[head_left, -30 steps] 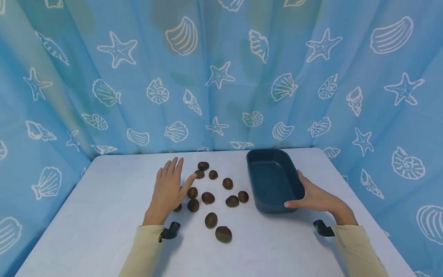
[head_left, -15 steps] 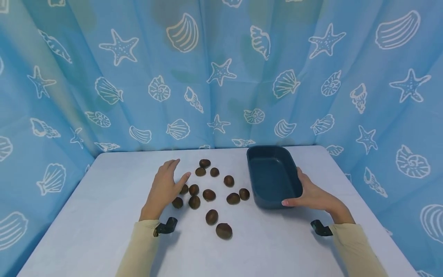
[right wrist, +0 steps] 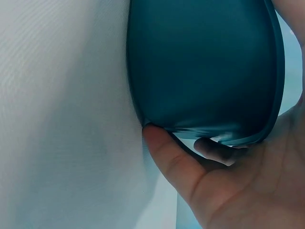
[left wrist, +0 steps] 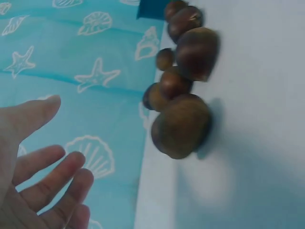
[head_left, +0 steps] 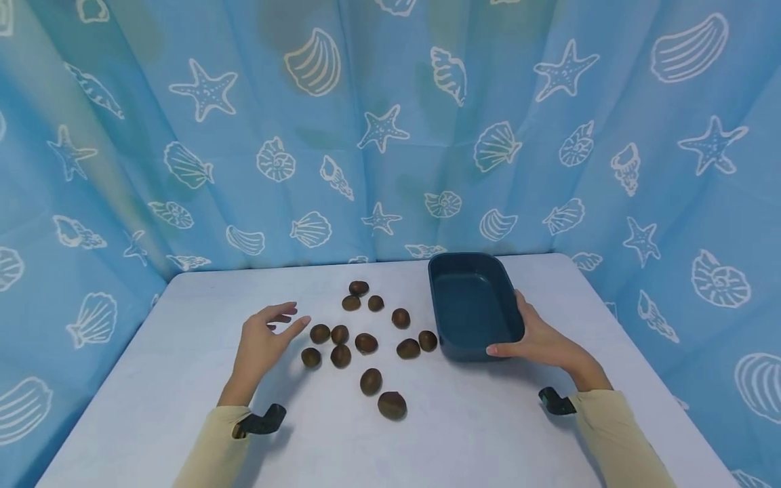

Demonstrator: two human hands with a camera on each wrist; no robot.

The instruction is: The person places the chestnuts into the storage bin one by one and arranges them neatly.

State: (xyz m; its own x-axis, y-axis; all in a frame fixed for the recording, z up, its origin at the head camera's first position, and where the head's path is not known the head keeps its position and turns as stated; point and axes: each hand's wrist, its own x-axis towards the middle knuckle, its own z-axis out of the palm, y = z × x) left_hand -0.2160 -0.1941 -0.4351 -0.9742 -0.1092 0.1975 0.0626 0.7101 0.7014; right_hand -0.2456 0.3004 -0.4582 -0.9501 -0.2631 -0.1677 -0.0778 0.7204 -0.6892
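Note:
Several brown chestnuts [head_left: 366, 343] lie scattered on the white table. My left hand [head_left: 262, 341] hovers just left of them, thumb and fingers apart, holding nothing. In the left wrist view a large chestnut [left wrist: 182, 126] lies to the right of that hand [left wrist: 47, 176], with others lined up behind it. A dark teal rectangular box [head_left: 472, 301], bare inside, stands to the right of the chestnuts. My right hand [head_left: 539, 337] grips its near right corner, thumb [right wrist: 169, 152] against the near wall. The other fingers run along the right side, mostly hidden in the head view.
A white cloth-like surface [head_left: 464, 434] covers the table. Behind it and at the sides hangs a blue curtain [head_left: 390, 176] with white shell and starfish prints. One chestnut [head_left: 428, 341] lies close against the box's left wall.
My left hand has drawn back to the left, away from the chestnuts, its fingers bending. The right hand keeps its grip, and the box has shifted slightly left.

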